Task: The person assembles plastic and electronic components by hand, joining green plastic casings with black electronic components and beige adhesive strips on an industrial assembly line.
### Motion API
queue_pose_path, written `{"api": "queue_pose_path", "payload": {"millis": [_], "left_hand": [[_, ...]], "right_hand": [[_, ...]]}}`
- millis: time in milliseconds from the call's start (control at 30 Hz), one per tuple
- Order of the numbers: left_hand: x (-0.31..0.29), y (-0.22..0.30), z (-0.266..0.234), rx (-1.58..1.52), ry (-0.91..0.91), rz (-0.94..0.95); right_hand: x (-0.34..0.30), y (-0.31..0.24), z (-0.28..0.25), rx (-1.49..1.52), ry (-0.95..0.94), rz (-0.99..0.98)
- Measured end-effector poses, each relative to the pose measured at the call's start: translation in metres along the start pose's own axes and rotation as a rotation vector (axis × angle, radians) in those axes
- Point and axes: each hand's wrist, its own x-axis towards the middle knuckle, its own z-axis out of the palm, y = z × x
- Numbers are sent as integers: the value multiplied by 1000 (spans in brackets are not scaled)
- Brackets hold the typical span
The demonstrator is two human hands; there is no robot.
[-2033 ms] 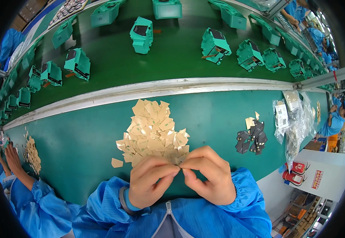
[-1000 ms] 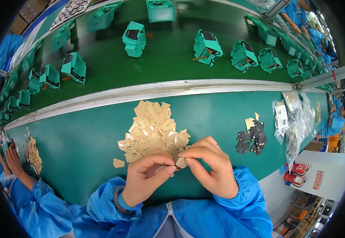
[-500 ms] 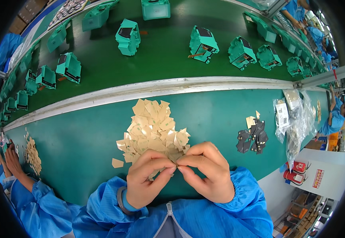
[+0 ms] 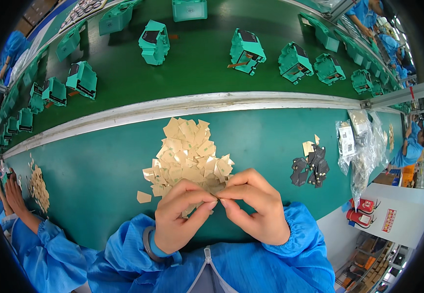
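Both my hands meet just in front of a heap of tan, paper-like cut pieces (image 4: pixel 187 151). Between thumb and forefinger, my left hand (image 4: pixel 180 215) pinches a small thin brownish piece (image 4: pixel 217 197). My right hand (image 4: pixel 258 207) grips the same piece from the other side, also with thumb and forefinger. The piece shows almost edge-on and is mostly covered by fingertips, so its kind is unclear. One single tan piece (image 4: pixel 144 197) lies apart, left of the heap.
Beyond a pale metal rail (image 4: pixel 187 102), green plastic housings (image 4: pixel 154 43) stand on a dark green surface. Black flat pieces (image 4: pixel 310 167) lie to the right, near clear plastic bags (image 4: pixel 363 146). At far left, another person's hand (image 4: pixel 16 195) is beside a smaller tan pile (image 4: pixel 38 188).
My right hand has tilted up slightly, its thumb shifting at the pinched piece. The green housings beyond the rail have slid a little to the left. The whole view has shifted slightly.
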Motion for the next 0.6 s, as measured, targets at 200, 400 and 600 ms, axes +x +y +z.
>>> {"api": "queue_pose_path", "payload": {"millis": [200, 400, 600], "left_hand": [[1, -2, 3, -15, -7, -5], [2, -5, 4, -322, -37, -131], [9, -6, -2, -853, -92, -325]], "right_hand": [[-2, 2, -1, -42, 10, 0], [5, 15, -18, 160, 124, 68], [8, 16, -34, -69, -256, 191]]}}
